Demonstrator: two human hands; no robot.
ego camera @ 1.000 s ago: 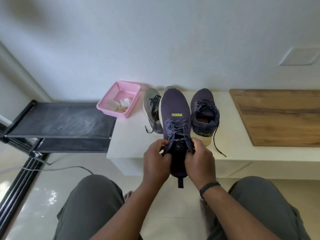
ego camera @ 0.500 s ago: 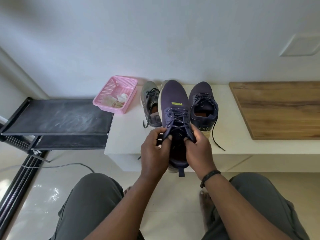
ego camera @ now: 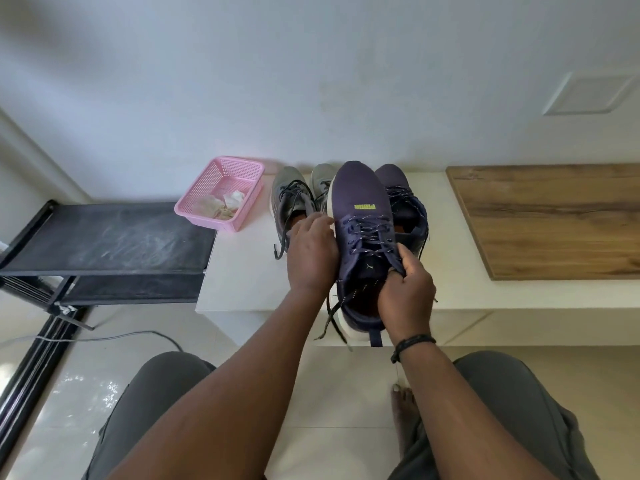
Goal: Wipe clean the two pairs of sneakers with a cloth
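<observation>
A navy sneaker with a yellow logo and loose laces is held up over the front edge of the white bench, toe pointing away. My right hand grips its collar and laces on the right side. My left hand lies flat against its left side, fingers extended. Its navy partner stands on the bench just behind. A grey pair stands to the left. Crumpled cloths lie in a pink basket.
A wooden board covers the right part of the bench. A black rack stands left of the bench, with the basket partly on it. A cable runs across the tiled floor. My knees and a bare foot are below.
My left hand has let go of the laces and slid up along the sneaker's left side. The sneaker has moved away from me and to the right, and its laces now hang loose.
</observation>
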